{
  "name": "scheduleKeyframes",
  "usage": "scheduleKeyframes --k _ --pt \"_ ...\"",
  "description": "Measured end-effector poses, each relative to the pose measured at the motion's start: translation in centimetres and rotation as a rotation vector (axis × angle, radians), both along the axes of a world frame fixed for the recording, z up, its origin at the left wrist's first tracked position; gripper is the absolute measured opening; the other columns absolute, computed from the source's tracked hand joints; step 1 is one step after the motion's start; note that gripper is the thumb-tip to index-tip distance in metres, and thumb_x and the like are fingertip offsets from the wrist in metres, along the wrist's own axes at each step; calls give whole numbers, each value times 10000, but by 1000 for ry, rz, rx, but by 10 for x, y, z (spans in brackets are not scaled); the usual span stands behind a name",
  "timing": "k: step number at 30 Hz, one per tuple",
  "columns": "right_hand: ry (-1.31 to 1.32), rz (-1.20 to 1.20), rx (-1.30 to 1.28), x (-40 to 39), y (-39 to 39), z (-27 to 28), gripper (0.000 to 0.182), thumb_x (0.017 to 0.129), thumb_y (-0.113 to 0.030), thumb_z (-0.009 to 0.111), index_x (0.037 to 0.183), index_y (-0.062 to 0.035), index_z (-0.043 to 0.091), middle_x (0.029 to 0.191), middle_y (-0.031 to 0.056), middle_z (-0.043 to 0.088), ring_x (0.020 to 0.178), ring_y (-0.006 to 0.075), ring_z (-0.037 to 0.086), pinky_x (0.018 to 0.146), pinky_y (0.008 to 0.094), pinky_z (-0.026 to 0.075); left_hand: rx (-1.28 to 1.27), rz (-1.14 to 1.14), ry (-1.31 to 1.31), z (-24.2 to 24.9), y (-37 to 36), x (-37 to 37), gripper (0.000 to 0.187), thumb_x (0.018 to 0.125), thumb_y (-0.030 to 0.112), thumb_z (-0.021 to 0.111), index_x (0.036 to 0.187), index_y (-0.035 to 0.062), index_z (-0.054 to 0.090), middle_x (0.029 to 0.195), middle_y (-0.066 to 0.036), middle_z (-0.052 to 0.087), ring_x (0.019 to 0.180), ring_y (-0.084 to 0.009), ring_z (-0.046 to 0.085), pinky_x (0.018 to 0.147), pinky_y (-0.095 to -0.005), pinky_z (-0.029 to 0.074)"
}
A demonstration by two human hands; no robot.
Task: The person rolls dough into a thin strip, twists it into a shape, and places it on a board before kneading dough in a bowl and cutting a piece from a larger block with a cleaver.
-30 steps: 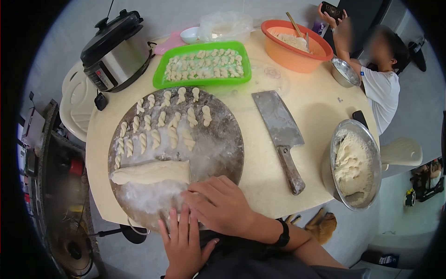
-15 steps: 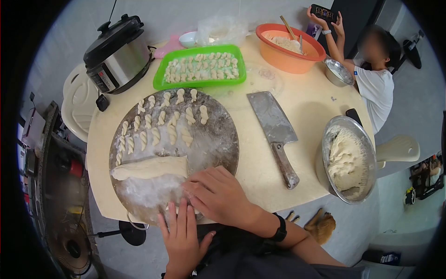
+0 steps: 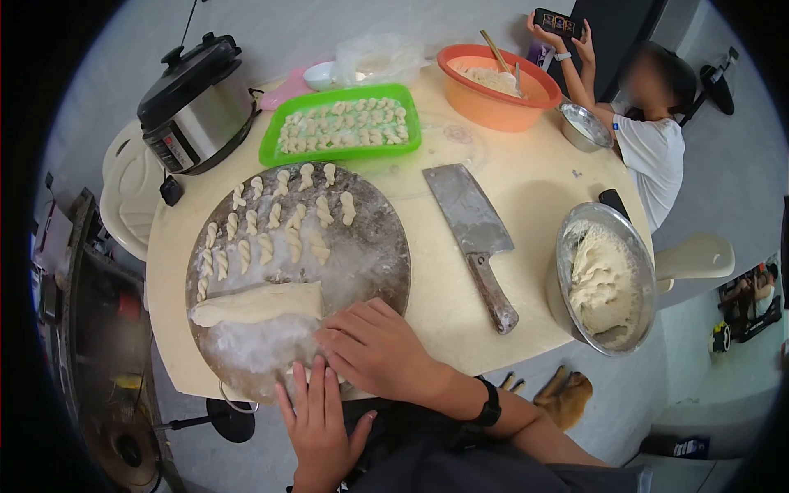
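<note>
My left hand (image 3: 316, 421) lies with fingers stretched over a thin strip of dough (image 3: 302, 375) at the near edge of the round floured board (image 3: 370, 271). Close beside it, my right hand (image 3: 380, 352) rests palm down, fingers together and slightly bent, pointing left; what lies under its palm is hidden. Beyond both hands sits a thick slab of dough (image 3: 259, 304), cut straight at its right end, with loose flour (image 3: 259, 338) in front. Several small dough twists (image 3: 265, 247) stand in rows on the board's far half.
A cleaver (image 3: 472, 218) lies right of the board, near a metal bowl of dough (image 3: 604, 283). Behind are a green tray of twists (image 3: 271, 135), an orange basin (image 3: 493, 103) and an electric pressure cooker (image 3: 197, 115). A person (image 3: 653, 164) holds a phone; a dog (image 3: 565, 398) lies below.
The view has shifted slightly, so most things appear a little further left. My hands stay over the near board edge, and a bit more of the dough strip shows by my left fingers.
</note>
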State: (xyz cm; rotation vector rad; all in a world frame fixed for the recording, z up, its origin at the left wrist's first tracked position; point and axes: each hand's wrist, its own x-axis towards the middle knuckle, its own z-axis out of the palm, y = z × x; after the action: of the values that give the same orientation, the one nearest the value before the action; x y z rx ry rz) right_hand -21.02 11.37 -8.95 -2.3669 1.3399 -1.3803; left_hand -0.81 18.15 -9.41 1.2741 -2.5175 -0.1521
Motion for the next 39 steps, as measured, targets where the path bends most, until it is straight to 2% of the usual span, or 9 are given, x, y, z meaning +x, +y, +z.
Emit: scheduleKeyframes --k 9,18,21,24,27,30,31,34,39 --pt "18 14 19 3 0 -2 260 866 -140 783 1109 -79 710 1101 51 693 1019 265 653 886 413 501 15 -5 58 6 -7 -4 921 877 378 834 1571 -81 438 1630 -286 464 1557 -567 348 1246 -750 176" --pt "24 4 -19 -9 3 2 303 825 -96 812 1113 -107 719 1088 64 706 975 297 678 845 430 513 43 -13 -12 4 -6 -1 941 853 408 855 1569 -54 457 1670 -274 422 1569 -556 321 1244 -744 190" --pt "-13 8 13 -13 12 2 313 812 -58 816 1116 -86 749 1051 80 712 908 317 672 799 455 513 5 -20 -65 6 8 18 807 874 437 830 1486 -16 560 1636 -252 484 1537 -528 397 1220 -723 261" --pt "84 25 130 -9 25 1 448 787 -193 899 1190 -88 735 1100 87 674 957 316 620 831 439 483 -34 22 92 -2 3 39 789 861 402 831 1500 21 567 1625 -219 511 1515 -524 422 1199 -712 287" --pt "164 -10 188 6 38 11 457 779 -269 890 1157 -94 702 1110 58 627 987 299 598 866 445 457 -91 89 104 13 -18 46 715 865 319 816 1481 31 595 1579 -179 564 1477 -477 473 1182 -675 337" --pt "227 -33 198 18 39 14 414 796 -284 871 1125 -104 695 1097 40 593 996 283 581 891 438 451 -9 -61 45 26 -38 49 663 840 123 760 1468 -21 606 1539 -195 591 1459 -459 499 1205 -573 372" --pt "238 -14 173 18 37 12 385 804 -268 853 1115 -105 695 1085 41 592 998 279 581 897 438 454 -30 -58 99 30 -42 43 580 830 93 772 1393 -2 672 1419 -155 656 1347 -426 573 1137 -518 445" --pt "280 24 113 16 30 4 331 812 -199 829 1103 -112 700 1067 39 603 997 276 588 900 438 464 -16 -69 147 33 -49 43 503 817 73 804 1309 14 715 1282 -142 677 1197 -396 617 1018 -487 500" --pt "384 8 69 -4 14 16 391 777 -78 839 1149 -107 721 1108 55 652 1023 300 616 912 458 486 -13 -85 160 36 -66 35 361 826 56 821 1180 27 758 1142 -127 671 1057 -350 621 894 -438 517"
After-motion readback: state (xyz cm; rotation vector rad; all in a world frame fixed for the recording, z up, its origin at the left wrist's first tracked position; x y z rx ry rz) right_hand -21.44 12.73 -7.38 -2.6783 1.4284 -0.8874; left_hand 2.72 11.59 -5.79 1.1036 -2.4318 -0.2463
